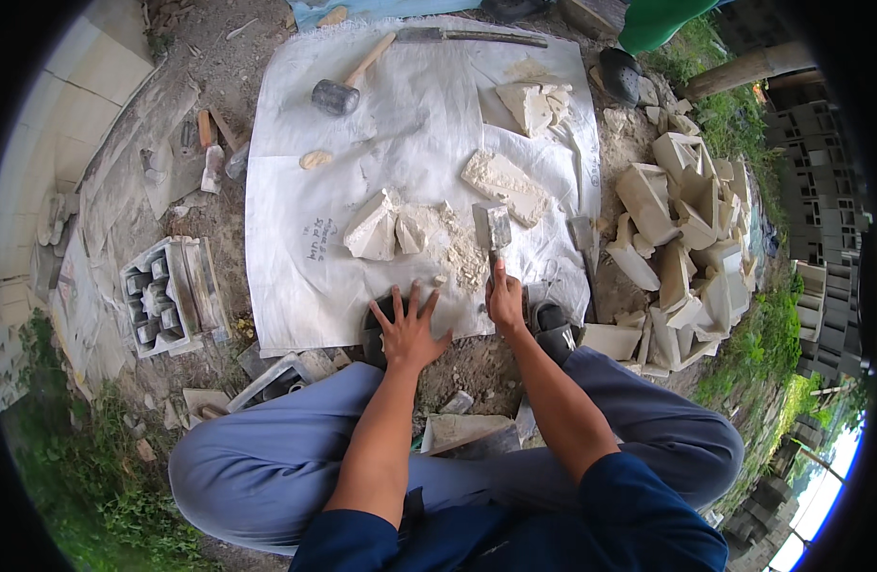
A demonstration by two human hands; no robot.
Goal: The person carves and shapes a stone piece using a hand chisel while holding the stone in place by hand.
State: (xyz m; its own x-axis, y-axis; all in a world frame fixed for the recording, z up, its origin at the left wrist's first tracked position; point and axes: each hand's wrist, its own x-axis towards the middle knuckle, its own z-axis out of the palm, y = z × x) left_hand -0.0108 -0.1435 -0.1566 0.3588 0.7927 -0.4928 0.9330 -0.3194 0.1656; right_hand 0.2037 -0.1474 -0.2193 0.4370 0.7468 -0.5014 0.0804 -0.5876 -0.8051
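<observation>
My right hand (505, 303) is closed around the handle of a hammer with a blocky grey head (493, 227). The head is over crumbled pale rubble (460, 250) on a white woven sheet (295, 253). My left hand (412, 334) is spread with nothing in it, above my left shoe at the sheet's near edge. Just beyond it are a broken cream-coloured block chunk (372, 229) and a smaller chunk (412, 232). A longer rough slab (505, 188) lies beyond the hammer head. Whether the head touches anything, I cannot tell.
A mallet (336, 96) and a broken slab (536, 107) lie farther up the sheet. Hollow broken blocks (686, 248) are heaped at right. A metal mould (162, 300) stands at left. Another person's dark shoe (620, 76) is at the far right corner.
</observation>
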